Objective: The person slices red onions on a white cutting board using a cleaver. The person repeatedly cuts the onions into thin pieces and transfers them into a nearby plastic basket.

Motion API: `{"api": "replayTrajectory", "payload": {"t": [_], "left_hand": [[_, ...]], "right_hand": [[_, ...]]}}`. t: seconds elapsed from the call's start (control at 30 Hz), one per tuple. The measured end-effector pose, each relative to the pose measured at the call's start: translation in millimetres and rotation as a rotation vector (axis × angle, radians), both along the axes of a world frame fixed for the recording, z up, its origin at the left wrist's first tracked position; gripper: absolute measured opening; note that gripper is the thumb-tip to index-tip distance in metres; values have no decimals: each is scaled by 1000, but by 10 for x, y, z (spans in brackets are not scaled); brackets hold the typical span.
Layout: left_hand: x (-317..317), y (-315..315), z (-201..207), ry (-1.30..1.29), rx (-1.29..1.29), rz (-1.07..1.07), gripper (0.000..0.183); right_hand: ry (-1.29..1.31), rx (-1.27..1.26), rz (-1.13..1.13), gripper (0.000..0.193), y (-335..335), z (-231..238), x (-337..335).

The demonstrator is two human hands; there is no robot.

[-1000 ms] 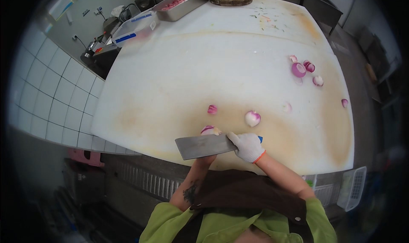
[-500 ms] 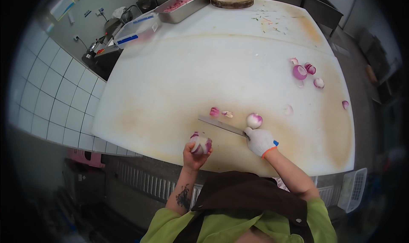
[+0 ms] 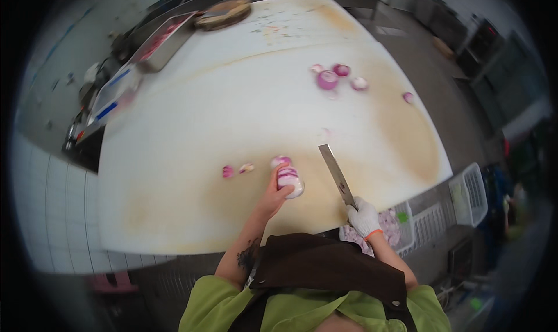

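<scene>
Over wht table (image 3: 192,117), L hand (image 3: 271,202): gripping onion (image 3: 291,184)
R hand (image 3: 364,218), gloved: gripping cleaver (image 3: 335,171)
Nr R hand: clear tub (image 3: 412,222)

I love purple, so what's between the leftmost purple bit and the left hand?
A small pale and purple scrap lies between the purple bit and the left hand, in the head view.

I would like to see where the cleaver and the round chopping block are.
Cleaver (image 3: 336,174), head view: middle of the blade.
Round chopping block (image 3: 235,7), head view: bare part of its top.
</scene>
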State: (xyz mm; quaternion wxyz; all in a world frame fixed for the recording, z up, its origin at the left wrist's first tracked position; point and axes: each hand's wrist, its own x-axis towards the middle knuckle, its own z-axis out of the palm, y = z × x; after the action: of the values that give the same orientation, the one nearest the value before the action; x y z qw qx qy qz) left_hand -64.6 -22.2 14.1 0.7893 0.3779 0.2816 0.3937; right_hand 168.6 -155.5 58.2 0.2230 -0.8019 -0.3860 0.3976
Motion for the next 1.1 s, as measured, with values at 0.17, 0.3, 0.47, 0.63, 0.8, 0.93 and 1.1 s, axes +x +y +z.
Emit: {"api": "replayTrajectory", "payload": {"t": [0.17, 0.3, 0.47, 0.63, 0.8, 0.93, 1.1], "left_hand": [[1014, 174, -144, 664, 1067, 156, 64], [1354, 21, -278, 1098, 1507, 46, 71], [1360, -307, -308, 1013, 1456, -76, 75], [1266, -235, -304, 899, 1206, 140, 73], [1233, -11, -482, 817, 1110, -30, 65], [1284, -20, -249, 737, 1259, 27, 56], [1299, 27, -300, 660, 1257, -57, 49]], "right_hand": [[-211, 71, -117, 36, -428, -85, 297], [-173, 21, -216, 39, -625, -84, 347], [-117, 54, -199, 40, -701, -114, 371], [-155, 98, -138, 39, -714, -186, 465], [-242, 17, -66, 36, -632, -51, 551], [-313, 29, -30, 33, -604, -64, 561], [-269, 117, -84, 30, -561, -44, 528]]}}
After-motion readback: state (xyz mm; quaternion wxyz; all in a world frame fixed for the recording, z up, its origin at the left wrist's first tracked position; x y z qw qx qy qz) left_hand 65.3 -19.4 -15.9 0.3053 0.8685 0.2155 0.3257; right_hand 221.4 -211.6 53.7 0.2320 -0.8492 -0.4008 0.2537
